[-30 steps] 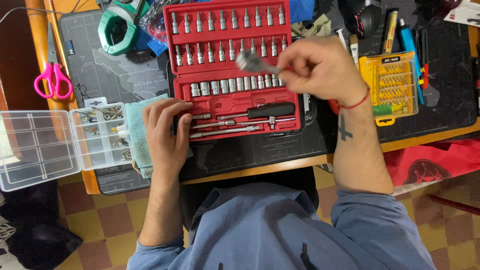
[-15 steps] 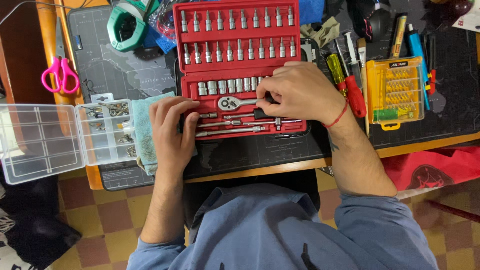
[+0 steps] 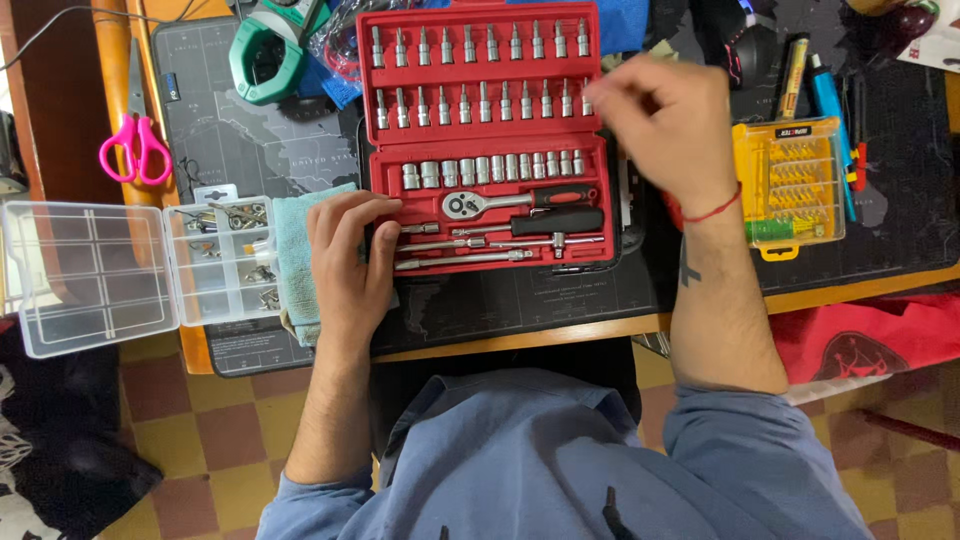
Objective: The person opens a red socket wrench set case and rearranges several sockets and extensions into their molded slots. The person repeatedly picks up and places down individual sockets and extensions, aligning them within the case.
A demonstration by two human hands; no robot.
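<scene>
Resting left hand (image 3: 350, 262) flat on red socket case (image 3: 487, 140) left edge; right hand (image 3: 670, 125) blurred, grip unclear

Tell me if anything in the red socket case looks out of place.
Nothing stands out. In the red socket case the sockets sit in even rows and the ratchet lies in its slot. The left hand rests on the case's edge.

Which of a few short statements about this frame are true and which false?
1. The socket case lies open. True.
2. The left hand rests on the case's left edge. True.
3. The right hand grips the ratchet. False: the ratchet lies in its slot in the case, and the hand is raised at the case's right side.
4. The scissors are green. False: pink.
5. A yellow bit box sits right of the case. True.
</scene>
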